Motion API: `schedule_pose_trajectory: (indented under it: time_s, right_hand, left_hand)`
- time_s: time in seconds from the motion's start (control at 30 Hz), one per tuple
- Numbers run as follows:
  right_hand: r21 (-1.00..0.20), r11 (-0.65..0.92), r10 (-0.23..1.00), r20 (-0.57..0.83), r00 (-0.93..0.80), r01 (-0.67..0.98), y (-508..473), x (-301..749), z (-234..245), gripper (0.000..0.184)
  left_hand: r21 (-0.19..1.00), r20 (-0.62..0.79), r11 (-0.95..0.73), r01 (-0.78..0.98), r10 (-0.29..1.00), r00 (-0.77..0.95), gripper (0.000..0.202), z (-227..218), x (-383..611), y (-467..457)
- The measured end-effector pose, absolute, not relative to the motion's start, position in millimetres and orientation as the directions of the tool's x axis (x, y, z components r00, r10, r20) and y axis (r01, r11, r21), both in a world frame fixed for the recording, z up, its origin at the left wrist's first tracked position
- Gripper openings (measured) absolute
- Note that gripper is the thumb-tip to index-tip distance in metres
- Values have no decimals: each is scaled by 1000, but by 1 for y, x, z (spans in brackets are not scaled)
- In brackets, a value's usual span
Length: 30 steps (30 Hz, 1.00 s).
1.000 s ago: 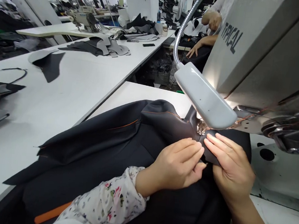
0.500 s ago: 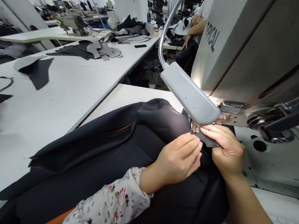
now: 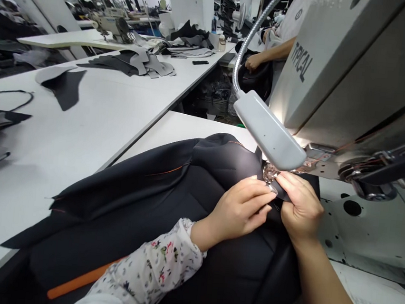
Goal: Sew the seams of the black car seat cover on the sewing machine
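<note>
A black seat cover [image 3: 169, 201] with orange stitching and an orange strip [image 3: 84, 279] lies bunched under the sewing machine [image 3: 324, 73]. My left hand [image 3: 242, 208] is closed, its fingertips pinching the cover's edge just in front of the presser foot [image 3: 269, 172]. A small shiny piece shows at those fingertips; its kind is unclear. On the other side of the foot, my right hand [image 3: 301, 204] grips a dark flap of the same cover, thumb tucked below and fingers close to the foot. The needle point is hidden by the lamp and fingers.
A grey lamp [image 3: 271, 130] on a bendy metal neck hangs just above my hands. Left of me, a long white table [image 3: 117, 101] carries cut grey pieces [image 3: 135, 62] and a phone [image 3: 200, 62]. Behind the machine, a co-worker's hand [image 3: 254, 62] rests on black material.
The camera view has shifted, so the background sits farther right. My left fingers have flattened somewhat at the presser foot, where a shiny piece now shows. Both hands stay on the cover.
</note>
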State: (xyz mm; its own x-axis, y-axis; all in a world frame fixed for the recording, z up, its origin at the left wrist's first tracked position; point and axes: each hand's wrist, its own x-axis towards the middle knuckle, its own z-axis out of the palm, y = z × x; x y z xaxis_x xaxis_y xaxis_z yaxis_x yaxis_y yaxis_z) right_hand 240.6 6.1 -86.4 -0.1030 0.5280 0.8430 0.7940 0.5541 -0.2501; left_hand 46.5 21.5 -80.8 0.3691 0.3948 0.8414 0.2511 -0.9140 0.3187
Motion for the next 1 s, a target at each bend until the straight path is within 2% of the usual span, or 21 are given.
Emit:
schedule_pose_trajectory:
  time_s: [0.3, 0.4, 0.47, 0.53, 0.6, 0.63, 0.7, 0.73, 0.77, 0.8, 0.87, 1.0]
  right_hand:
    - [-268, 536, 563, 820, -102, 800, 7, 241, -86, 68]
    - [-216, 529, 554, 820, -142, 821, 3, 242, -88, 69]
    - [-167, 531, 562, 803, -197, 831, 0, 246, -89, 71]
    - [-135, 519, 594, 767, -242, 844, -4, 253, -89, 71]
    - [-125, 459, 670, 698, -251, 879, -9, 262, -86, 70]
    - [-119, 414, 719, 650, -244, 903, -13, 266, -84, 70]
    - [-89, 316, 800, 561, -215, 944, -23, 272, -76, 65]
    - [-71, 282, 820, 536, -202, 957, -29, 274, -71, 60]
    - [-60, 266, 828, 526, -196, 962, -35, 275, -65, 55]
    - [-62, 276, 827, 523, -205, 959, -40, 275, -59, 52]
    - [-100, 357, 822, 505, -262, 929, -48, 274, -47, 49]
    - [-222, 546, 798, 431, -420, 808, -53, 272, -25, 44]
  left_hand:
    - [382, 791, -879, 285, 471, 391, 33, -82, 48, 13]
    - [422, 745, -860, 286, 509, 432, 50, -82, 41, 0]
    - [439, 656, -836, 329, 548, 518, 69, -87, 23, -23]
    - [390, 495, -823, 414, 566, 659, 97, -100, -8, -56]
    - [218, 318, -852, 477, 524, 790, 119, -122, -49, -94]
    - [124, 280, -835, 537, 548, 788, 121, -134, -72, -111]
    - [-32, 241, -765, 644, 619, 748, 98, -157, -114, -139]
    - [-46, 249, -703, 710, 680, 690, 81, -165, -131, -149]
    - [-50, 271, -664, 746, 710, 650, 68, -171, -144, -154]
    - [-38, 284, -629, 777, 738, 612, 63, -175, -153, -156]
    - [-2, 306, -584, 812, 773, 556, 64, -172, -161, -151]
    - [53, 310, -607, 793, 765, 564, 42, -132, -172, -127]
